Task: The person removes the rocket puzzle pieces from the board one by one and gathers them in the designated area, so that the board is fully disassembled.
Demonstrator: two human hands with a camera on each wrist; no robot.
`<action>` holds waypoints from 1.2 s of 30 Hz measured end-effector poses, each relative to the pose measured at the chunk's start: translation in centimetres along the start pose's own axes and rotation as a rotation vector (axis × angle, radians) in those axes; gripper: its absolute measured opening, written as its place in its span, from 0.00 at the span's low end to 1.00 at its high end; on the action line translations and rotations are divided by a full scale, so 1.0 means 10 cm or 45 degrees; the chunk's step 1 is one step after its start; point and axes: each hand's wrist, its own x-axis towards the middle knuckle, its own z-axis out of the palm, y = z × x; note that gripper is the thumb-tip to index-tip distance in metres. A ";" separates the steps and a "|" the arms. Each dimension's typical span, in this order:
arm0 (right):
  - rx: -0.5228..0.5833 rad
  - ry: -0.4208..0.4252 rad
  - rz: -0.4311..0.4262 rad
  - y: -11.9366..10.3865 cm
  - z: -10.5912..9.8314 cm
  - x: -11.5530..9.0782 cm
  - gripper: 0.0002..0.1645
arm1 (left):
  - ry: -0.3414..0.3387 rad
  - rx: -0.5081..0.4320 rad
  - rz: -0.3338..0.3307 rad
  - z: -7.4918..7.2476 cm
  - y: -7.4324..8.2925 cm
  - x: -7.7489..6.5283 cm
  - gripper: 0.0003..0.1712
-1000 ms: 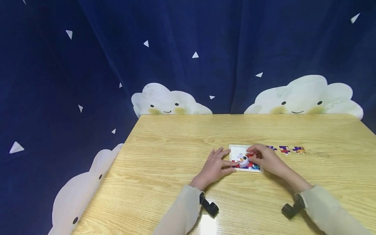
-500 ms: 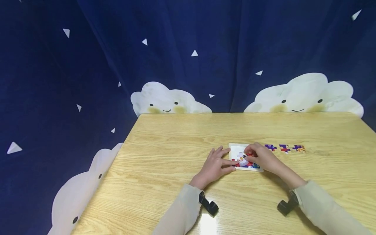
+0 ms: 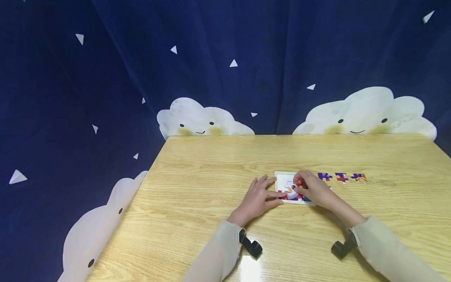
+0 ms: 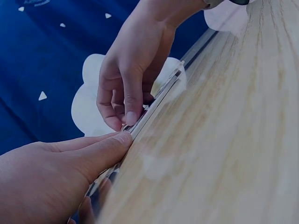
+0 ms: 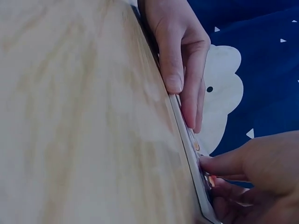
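A small white-framed puzzle tray lies on the table, its lower part filled with joined puzzle pieces showing a white, red and blue picture. My left hand rests with fingers spread on the tray's left side, the index fingertip reaching over the pieces. Thumb and index of my right hand pinch a puzzle piece down at the joined ones, mostly hidden by the fingers. In the left wrist view the right hand points down at the tray from above. The right wrist view has the left hand's thumb along the tray's near rim.
Several loose puzzle pieces lie in a row right of the tray, and another bit of a piece shows just behind the right hand. The wooden table ends at a dark blue curtain with white clouds.
My right hand has shifted slightly left over the tray, its fingertips staying at the joined pieces. The left hand stays in place.
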 end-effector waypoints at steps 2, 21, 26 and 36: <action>-0.011 0.044 -0.036 0.00 0.02 -0.02 0.09 | -0.004 0.008 0.003 0.00 0.00 0.00 0.18; 0.003 0.146 -0.088 -0.02 0.04 -0.10 0.11 | -0.009 0.018 -0.001 0.00 0.00 0.00 0.18; 0.025 0.197 -0.136 -0.01 0.06 -0.13 0.14 | -0.013 0.014 -0.012 0.01 0.00 -0.01 0.18; 0.093 0.257 -0.143 0.06 0.05 -0.14 0.14 | -0.025 0.016 -0.030 0.01 0.01 0.00 0.18</action>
